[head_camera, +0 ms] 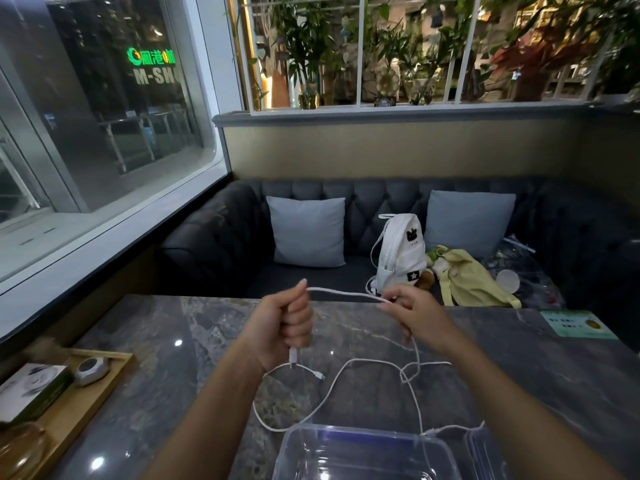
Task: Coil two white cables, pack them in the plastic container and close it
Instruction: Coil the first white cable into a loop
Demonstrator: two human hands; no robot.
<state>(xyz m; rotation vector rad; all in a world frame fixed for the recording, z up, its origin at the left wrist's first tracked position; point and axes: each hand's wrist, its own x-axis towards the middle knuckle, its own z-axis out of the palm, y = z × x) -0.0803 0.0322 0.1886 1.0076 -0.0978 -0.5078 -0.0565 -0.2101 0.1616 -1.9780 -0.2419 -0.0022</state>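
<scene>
Just beyond the open plastic container [346,429], which stands nearest to me, a loose white cable [346,367] lies in slack curves on the table [156,341]. It looks light, soft and a little springy, so I judge it is best taken near one end and wound in loops. Further behind the container both my arms reach forward with a second cable [346,293] stretched between them: my left hand [291,323] makes a fist around it, its plug [292,358] hanging below, and my right hand [412,313] pinches it.

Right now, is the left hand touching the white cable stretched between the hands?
Touching. Head view: left hand fisted around the white cable, plug poking out below.
</scene>
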